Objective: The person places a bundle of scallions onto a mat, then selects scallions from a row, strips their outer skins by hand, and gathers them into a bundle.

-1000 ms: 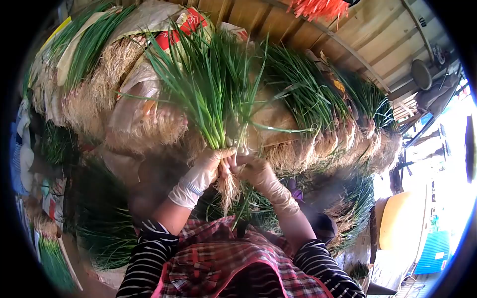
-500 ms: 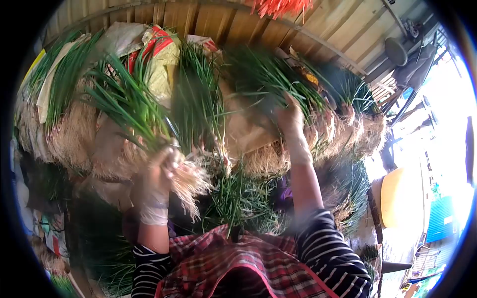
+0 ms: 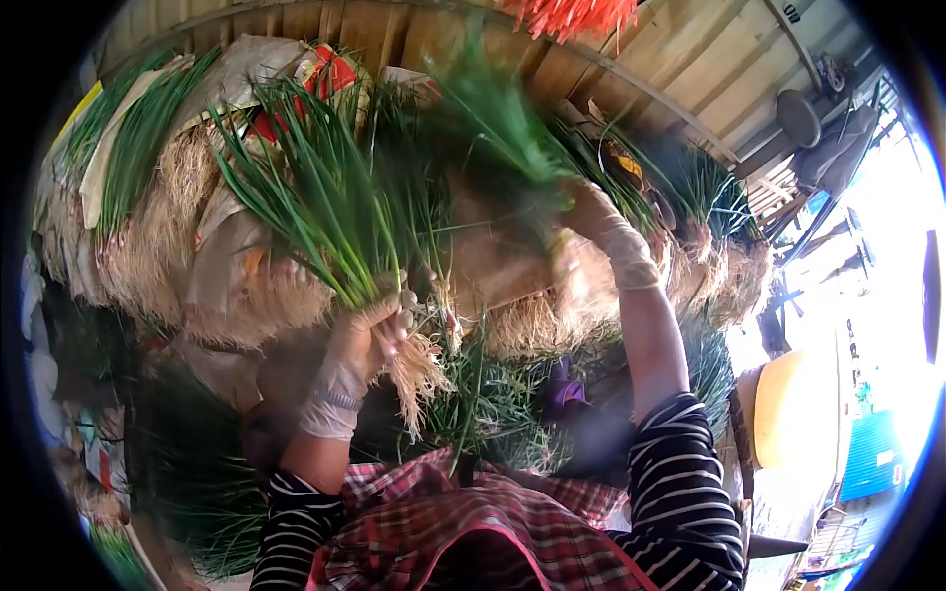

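Note:
My left hand [image 3: 357, 345], in a pale thin glove, is closed around the lower stems of a bunch of green onions [image 3: 330, 212]. Its leaves fan up and to the left, and pale stringy roots [image 3: 418, 379] hang below the fist. Also gloved, my right hand [image 3: 603, 219] grips a second bunch of green onions [image 3: 501, 128], smeared by motion. Those leaves point up toward the wall, above a brown surface [image 3: 503, 271]. Glove and blur partly hide the right fingers.
Rooty green onion bundles [image 3: 158, 236] line the back left, with more bundles [image 3: 700, 187] at the right. Loose green onions [image 3: 473, 394] lie between my arms. A corrugated wall [image 3: 434, 39] stands behind, and a yellow container [image 3: 788, 399] is at the right.
My left hand has shifted right with its bunch, whose leaves now stand more upright. My right hand has moved slightly right, and the leaves it holds have swung upward.

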Action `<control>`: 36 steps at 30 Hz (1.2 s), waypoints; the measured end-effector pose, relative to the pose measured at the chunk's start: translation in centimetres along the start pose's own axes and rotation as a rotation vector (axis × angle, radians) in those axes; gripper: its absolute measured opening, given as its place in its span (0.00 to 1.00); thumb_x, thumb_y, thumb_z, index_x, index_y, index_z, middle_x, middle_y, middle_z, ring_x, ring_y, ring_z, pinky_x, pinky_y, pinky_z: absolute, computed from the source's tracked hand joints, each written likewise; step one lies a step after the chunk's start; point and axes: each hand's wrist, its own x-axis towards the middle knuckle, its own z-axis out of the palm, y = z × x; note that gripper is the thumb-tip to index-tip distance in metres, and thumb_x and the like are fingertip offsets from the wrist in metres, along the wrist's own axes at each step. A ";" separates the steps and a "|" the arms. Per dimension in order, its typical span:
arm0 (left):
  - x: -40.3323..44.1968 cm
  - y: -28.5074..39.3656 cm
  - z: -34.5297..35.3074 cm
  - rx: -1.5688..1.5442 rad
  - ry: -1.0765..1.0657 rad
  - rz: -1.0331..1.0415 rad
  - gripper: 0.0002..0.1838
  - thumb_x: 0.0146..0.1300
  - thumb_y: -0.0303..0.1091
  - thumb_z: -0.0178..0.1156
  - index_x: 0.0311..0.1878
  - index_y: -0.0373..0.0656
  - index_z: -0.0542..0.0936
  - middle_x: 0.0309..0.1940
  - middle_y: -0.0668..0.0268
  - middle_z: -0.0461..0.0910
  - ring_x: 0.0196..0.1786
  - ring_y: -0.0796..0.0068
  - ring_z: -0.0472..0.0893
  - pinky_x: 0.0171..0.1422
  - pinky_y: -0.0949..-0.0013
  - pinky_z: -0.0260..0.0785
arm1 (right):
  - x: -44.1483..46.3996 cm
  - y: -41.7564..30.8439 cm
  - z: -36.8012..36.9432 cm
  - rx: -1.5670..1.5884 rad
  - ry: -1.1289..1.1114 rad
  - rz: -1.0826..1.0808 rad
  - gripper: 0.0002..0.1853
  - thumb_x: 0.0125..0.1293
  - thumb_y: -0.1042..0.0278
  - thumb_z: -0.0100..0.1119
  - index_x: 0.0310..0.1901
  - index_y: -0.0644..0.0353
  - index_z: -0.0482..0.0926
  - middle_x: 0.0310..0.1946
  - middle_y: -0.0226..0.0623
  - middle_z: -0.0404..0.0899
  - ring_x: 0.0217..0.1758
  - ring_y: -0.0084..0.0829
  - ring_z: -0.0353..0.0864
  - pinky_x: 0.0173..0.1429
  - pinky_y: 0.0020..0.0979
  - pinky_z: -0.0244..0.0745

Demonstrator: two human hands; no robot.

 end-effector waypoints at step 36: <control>-3.2 -0.6 -1.6 0.257 0.148 -0.242 0.10 0.55 0.30 0.62 0.35 0.32 0.76 0.23 0.58 0.77 0.21 0.75 0.76 0.20 0.79 0.66 | -7.1 -13.0 9.6 0.798 -0.107 -0.161 0.21 0.62 0.65 0.54 0.54 0.64 0.68 0.39 0.47 0.78 0.27 0.25 0.78 0.31 0.18 0.77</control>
